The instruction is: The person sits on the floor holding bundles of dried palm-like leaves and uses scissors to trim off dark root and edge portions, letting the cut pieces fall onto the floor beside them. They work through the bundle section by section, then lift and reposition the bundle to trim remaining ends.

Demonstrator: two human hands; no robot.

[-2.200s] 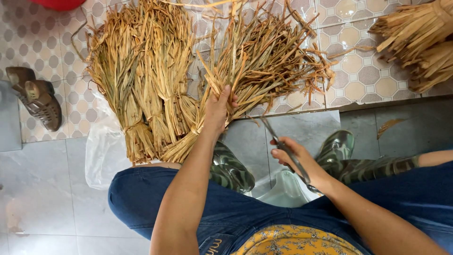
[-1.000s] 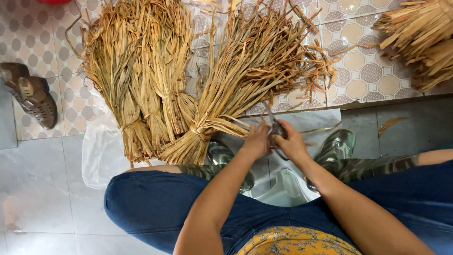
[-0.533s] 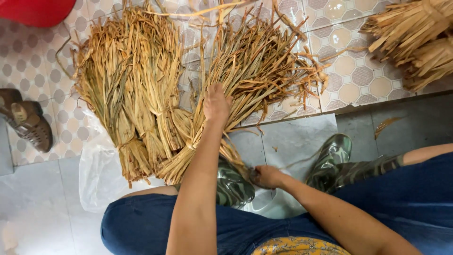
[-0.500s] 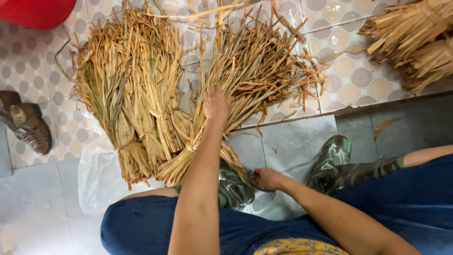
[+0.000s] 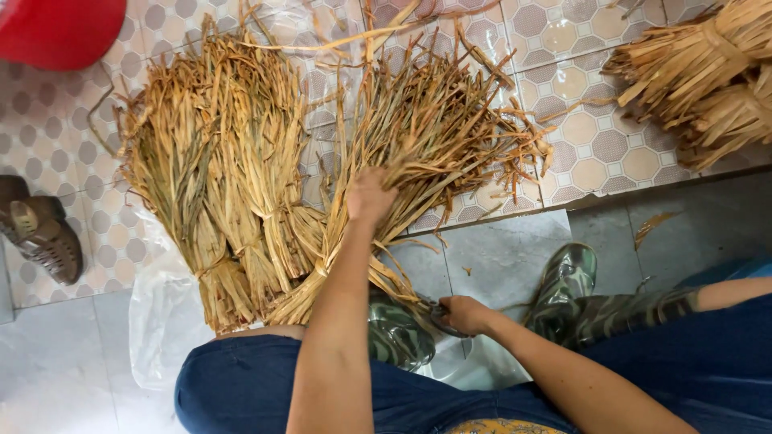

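Looks like a home floor used for craft work: patterned octagon floor tiles (image 5: 595, 128), tied bundles of dried yellow straw-like leaves (image 5: 217, 177), a worn brown sandal (image 5: 44, 237) beside them.

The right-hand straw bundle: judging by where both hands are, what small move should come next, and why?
Probably draw the bundle toward the body. The left hand presses on its middle, while the right hand grips its loose strands near the boots, beside the tied bundles.

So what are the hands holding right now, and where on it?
The left hand grips the right-hand bundle of dried leaves at mid-length. The right hand is closed on a dark tool, mostly hidden; the part held cannot be told.
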